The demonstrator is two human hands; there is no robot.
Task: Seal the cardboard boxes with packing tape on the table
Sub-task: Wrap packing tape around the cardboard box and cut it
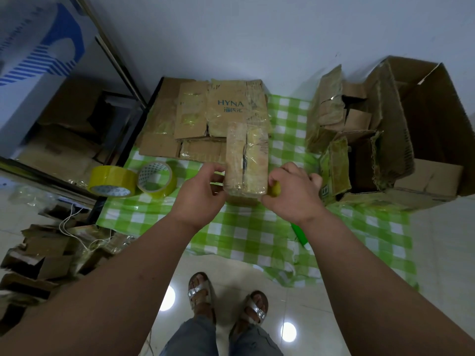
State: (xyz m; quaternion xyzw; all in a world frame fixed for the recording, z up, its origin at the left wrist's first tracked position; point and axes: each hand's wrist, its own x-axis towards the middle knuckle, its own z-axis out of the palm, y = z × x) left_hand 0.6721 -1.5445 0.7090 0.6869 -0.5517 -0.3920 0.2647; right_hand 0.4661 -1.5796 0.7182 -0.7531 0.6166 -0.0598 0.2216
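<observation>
1. A green checked cloth [246,227] covers the low table, with a white wall behind it and glossy floor tiles in front.
2. At far right stands a big open carton [421,119], its flaps up, with worn smaller boxes [331,116] crowded against its left side.
3. At the far middle lies a stack of flattened cardboard [205,119], one sheet printed HYNA.
4. The small box [246,160] in hand sits at the centre of the cloth, just in front of that stack. It is already wrapped in glossy tape, and its long axis runs from near to far, with a dark seam along the top.
5. Two yellow tape rolls [133,179] lie touching each other to the left of the box.
6. The left hand [203,191] holds the box's near left corner, fingers curled round its side.
7. The right hand [293,194] sits at the near right corner, gripping a small yellow roll [275,188] against the box's edge.
8. Both hands flank the near end, so the next strip probably runs away from the person along the seam, with the right hand leading.
</observation>
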